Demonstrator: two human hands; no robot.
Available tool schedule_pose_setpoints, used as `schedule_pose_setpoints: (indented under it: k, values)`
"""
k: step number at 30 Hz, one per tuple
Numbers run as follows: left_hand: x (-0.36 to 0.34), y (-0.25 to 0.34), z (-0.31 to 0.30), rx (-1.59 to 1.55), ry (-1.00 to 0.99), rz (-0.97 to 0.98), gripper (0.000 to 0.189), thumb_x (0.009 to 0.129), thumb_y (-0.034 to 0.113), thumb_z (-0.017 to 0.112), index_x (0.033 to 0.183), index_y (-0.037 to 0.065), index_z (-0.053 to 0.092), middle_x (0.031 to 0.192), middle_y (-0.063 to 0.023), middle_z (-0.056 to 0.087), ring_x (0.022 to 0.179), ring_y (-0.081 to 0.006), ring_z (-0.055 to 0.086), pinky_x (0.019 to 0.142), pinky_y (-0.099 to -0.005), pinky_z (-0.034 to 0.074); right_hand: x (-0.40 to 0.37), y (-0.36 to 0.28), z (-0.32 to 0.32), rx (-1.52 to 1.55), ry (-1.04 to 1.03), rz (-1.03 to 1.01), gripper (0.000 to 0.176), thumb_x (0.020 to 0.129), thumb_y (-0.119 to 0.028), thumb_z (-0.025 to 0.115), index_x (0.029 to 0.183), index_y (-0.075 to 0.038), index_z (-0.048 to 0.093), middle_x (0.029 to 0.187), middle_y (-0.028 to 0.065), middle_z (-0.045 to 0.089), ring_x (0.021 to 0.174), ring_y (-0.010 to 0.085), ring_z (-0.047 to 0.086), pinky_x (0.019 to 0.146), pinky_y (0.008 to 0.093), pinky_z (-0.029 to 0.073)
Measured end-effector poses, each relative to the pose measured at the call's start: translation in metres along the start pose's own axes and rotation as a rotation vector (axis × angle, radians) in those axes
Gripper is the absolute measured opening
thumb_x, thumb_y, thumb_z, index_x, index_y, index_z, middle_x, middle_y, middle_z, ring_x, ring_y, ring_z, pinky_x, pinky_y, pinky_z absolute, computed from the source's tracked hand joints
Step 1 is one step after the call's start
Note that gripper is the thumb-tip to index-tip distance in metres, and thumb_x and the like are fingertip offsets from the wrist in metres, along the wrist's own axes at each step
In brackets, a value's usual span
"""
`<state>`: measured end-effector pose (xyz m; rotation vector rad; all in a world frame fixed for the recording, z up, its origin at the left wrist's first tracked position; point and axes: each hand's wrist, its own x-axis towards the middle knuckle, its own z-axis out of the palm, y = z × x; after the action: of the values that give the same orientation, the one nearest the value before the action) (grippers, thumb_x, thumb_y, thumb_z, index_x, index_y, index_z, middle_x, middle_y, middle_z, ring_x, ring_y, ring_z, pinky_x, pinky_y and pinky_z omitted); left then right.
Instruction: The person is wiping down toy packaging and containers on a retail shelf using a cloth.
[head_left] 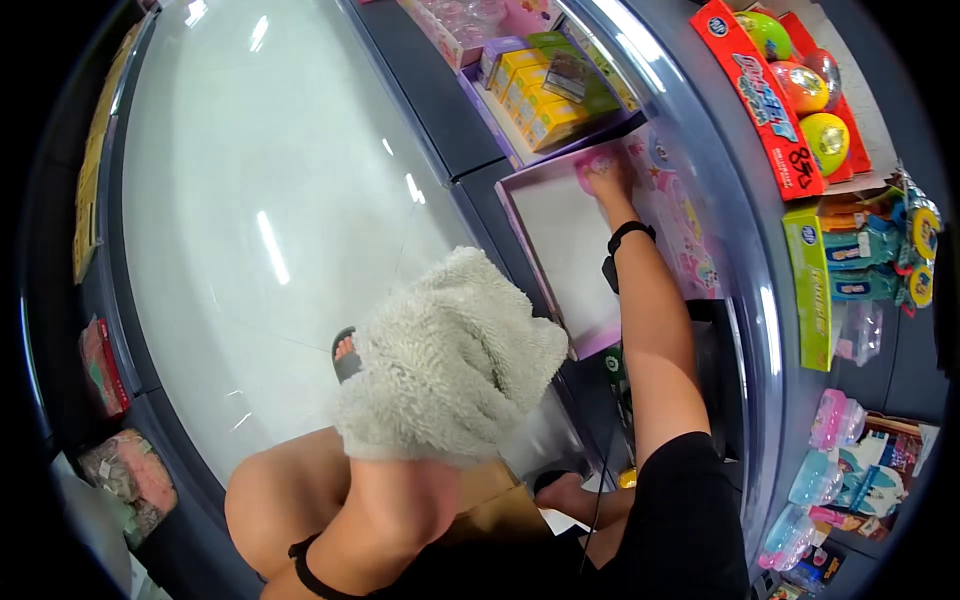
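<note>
A light grey fluffy cloth (pixel 450 350) hangs in thick folds over my left hand (pixel 405 500). The fingers are hidden under it, and the cloth appears gripped there. My right arm reaches up to the shallow pink display box (pixel 560 245) on the shelf. At the far corner of that box, my right hand (pixel 612 185) is closed around a small pink item (pixel 590 172), too small to identify. The box has a white inside bottom and a printed, raised back panel (pixel 675 215).
Yellow small boxes (pixel 540 100) stand in a purple tray beside the pink box. A red carton of egg-shaped toys (pixel 775 100) and a green carton (pixel 812 290) sit on the upper shelf at right. The glossy floor (pixel 260 170) lies left; a brown cardboard box (pixel 510 515) is below me.
</note>
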<state>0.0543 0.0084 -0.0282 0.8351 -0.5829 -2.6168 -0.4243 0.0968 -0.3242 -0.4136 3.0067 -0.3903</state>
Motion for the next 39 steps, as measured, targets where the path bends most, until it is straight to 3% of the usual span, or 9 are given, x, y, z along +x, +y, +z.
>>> schedule_pose_setpoints:
  k: [3,8,13,15,18,22,28,34,39]
  values:
    - [-0.004,-0.007,0.01,0.0,0.312,-0.035,0.07,0.107,0.057,0.039,0.159,0.01,0.036,0.159,-0.0091,0.043,0.145,-0.0293,0.043,0.118,-0.0472,0.04,-0.009,0.014,0.018,-0.015,0.112,-0.036,0.085,0.083,-0.029,0.08,0.155,-0.009,0.04,0.155,0.0272,0.046,0.142,0.0447,0.046,0.116,0.0493,0.041]
    - [0.0,-0.012,0.0,0.07,0.099,0.051,0.06,0.11,0.048,0.041,0.152,0.006,0.044,0.147,-0.0096,0.054,0.135,-0.0254,0.053,0.11,-0.0416,0.046,-0.073,0.016,-0.012,0.287,0.273,-0.09,0.071,0.083,-0.028,0.081,0.145,-0.011,0.051,0.139,0.0311,0.056,0.13,0.0487,0.053,0.104,0.0535,0.049]
    - [-0.001,-0.011,0.028,0.11,-0.158,0.124,0.044,0.111,0.035,0.044,0.14,0.003,0.054,0.125,-0.0093,0.066,0.117,-0.0227,0.065,0.097,-0.0369,0.054,-0.188,0.033,-0.058,0.826,0.188,-0.216,0.071,0.086,-0.019,0.084,0.147,-0.007,0.049,0.138,0.0193,0.058,0.122,0.0331,0.061,0.098,0.042,0.053]
    - [-0.014,-0.013,0.04,0.138,-0.256,0.111,0.042,0.11,0.035,0.044,0.136,0.004,0.057,0.119,-0.0095,0.068,0.108,-0.0241,0.068,0.092,-0.0385,0.057,-0.259,0.016,-0.102,0.976,0.16,-0.322,0.063,0.094,-0.007,0.078,0.148,-0.003,0.046,0.13,0.0105,0.06,0.111,0.0172,0.063,0.088,0.0277,0.056]
    - [-0.018,-0.023,0.052,0.191,0.007,-0.033,0.041,0.11,0.037,0.044,0.132,0.005,0.058,0.116,-0.0095,0.068,0.105,-0.0246,0.068,0.089,-0.0398,0.058,-0.338,0.002,-0.166,0.995,0.023,-0.242,0.067,0.093,-0.004,0.077,0.15,-0.004,0.043,0.135,0.0107,0.057,0.115,0.0191,0.064,0.097,0.031,0.055]
    - [-0.024,-0.051,0.033,0.355,-0.063,-0.202,0.04,0.109,0.041,0.044,0.126,0.009,0.06,0.114,-0.0091,0.068,0.103,-0.0231,0.068,0.086,-0.0396,0.058,-0.413,-0.014,-0.248,1.106,0.019,-0.305,0.068,0.089,-0.007,0.081,0.148,-0.005,0.048,0.141,0.0125,0.052,0.118,0.0213,0.062,0.096,0.0336,0.055]
    - [-0.066,-0.091,0.038,0.373,-0.368,-0.437,0.045,0.107,0.051,0.043,0.131,0.016,0.06,0.119,-0.0066,0.069,0.102,-0.0258,0.072,0.073,-0.0447,0.06,-0.51,0.018,-0.317,0.648,0.075,-0.597,0.076,0.076,-0.014,0.089,0.142,-0.002,0.054,0.136,0.0168,0.055,0.125,0.0318,0.058,0.103,0.0412,0.048]
    - [-0.089,-0.108,0.037,0.658,-0.454,-0.594,0.047,0.11,0.045,0.041,0.139,0.011,0.057,0.125,-0.0087,0.069,0.103,-0.0236,0.071,0.08,-0.0389,0.062,-0.545,0.036,-0.287,1.024,0.102,-0.27,0.073,0.086,-0.012,0.084,0.149,-0.004,0.048,0.137,0.0151,0.057,0.12,0.021,0.062,0.1,0.0368,0.054]
    - [-0.048,-0.146,0.012,1.188,-0.671,-0.34,0.05,0.109,0.045,0.047,0.144,0.01,0.054,0.129,-0.0063,0.067,0.112,-0.0192,0.068,0.092,-0.0337,0.058,-0.53,0.044,-0.291,0.91,0.123,-0.175,0.068,0.085,-0.018,0.086,0.143,-0.004,0.052,0.123,0.0128,0.066,0.106,0.0207,0.067,0.093,0.0352,0.054]
